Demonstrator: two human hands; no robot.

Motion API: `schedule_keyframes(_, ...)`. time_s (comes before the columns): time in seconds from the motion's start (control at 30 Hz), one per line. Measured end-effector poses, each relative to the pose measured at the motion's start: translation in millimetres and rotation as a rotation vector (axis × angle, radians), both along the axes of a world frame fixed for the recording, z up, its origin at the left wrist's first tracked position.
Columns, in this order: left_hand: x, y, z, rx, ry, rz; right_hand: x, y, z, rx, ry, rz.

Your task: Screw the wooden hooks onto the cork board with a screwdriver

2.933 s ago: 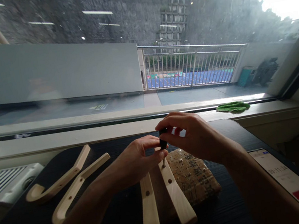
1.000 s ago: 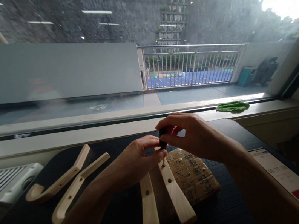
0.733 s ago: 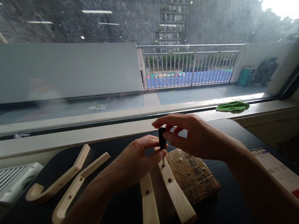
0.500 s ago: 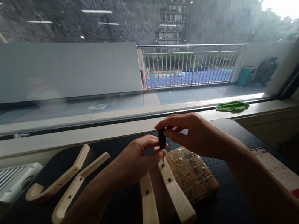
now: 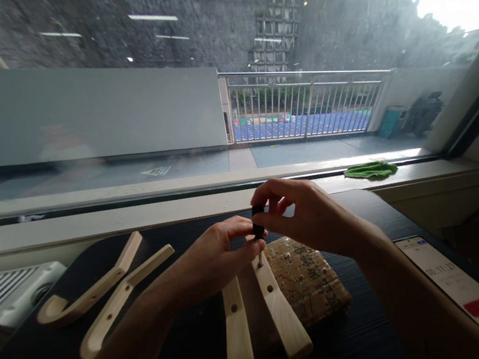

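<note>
Both my hands are on a small screwdriver (image 5: 258,225) with a black handle, held nearly upright. My left hand (image 5: 221,247) pinches the lower end of the handle, while my right hand (image 5: 292,207) has its fingertips closed round the top. The metal shaft runs down into a hole near the upper end of a pale wooden piece (image 5: 285,316), which leans on a brown taped block (image 5: 309,278). A second hole shows lower on that piece. Left of it lies another pale wooden piece (image 5: 238,342) with one visible hole, its upper end hidden behind my left hand.
Two curved wooden hooks (image 5: 97,292) (image 5: 114,308) lie on the left of the black table (image 5: 196,358). A phone (image 5: 470,294) showing a timer lies at the right, by my right forearm. A green cloth (image 5: 371,170) rests on the windowsill, and a white radiator (image 5: 15,293) stands at the left.
My right hand's fingers have shifted round the top of the screwdriver handle, and the wrist has turned slightly. My left hand and the wooden pieces stay in place; the view has shifted a little.
</note>
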State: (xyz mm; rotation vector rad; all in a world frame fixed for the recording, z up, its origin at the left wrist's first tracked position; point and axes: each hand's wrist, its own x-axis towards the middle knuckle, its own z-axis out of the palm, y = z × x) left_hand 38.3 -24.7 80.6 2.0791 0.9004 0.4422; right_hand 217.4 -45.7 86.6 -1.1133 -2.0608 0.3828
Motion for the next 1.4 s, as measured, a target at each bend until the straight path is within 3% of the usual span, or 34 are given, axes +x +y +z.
schedule_keyframes(0.27,1.4,-0.1,0.0,0.001,0.016,0.036,1.4,-1.7,2.9,0.009,0.019,0.092)
schedule_keyframes(1.07,0.5,-1.9,0.3,0.030,0.050,0.031,-1.4,-1.0,1.2,0.044,0.023,0.070)
schedule_keyframes(1.4,1.3,-1.3,1.5,0.007,0.028,0.015,0.4,-0.9,2.2,-0.004,0.024,0.081)
